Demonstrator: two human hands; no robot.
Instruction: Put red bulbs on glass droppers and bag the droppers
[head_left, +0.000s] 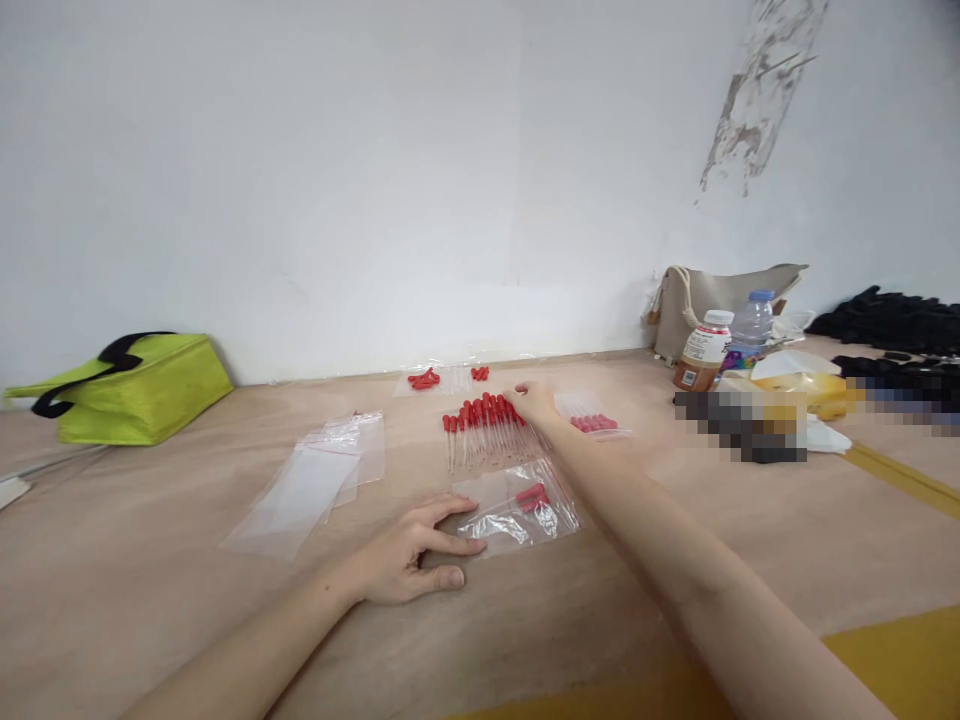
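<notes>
Several glass droppers with red rubber bulbs [486, 418] lie side by side on the brown table covering. At the right end of this row, my right hand [534, 402] is closed with its fingertips at the bulb of a dropper; the fingers partly hide it. Nearer me is a clear zip bag [495, 525] with red bulbs [532, 497] showing inside. My left hand [427, 548] lies with fingers apart, its fingertips touching the left edge of that bag. Further left, several flat clear zip bags [307, 485] overlap in a fan.
Red bulbs [424, 379] lie on clear bags near the wall. A bag of red-bulbed droppers [594, 422] is right of my wrist. A lime-green bag [150, 395] stands left. At right are a drink bottle [705, 350], a water bottle [752, 322] and a beige bag [679, 310].
</notes>
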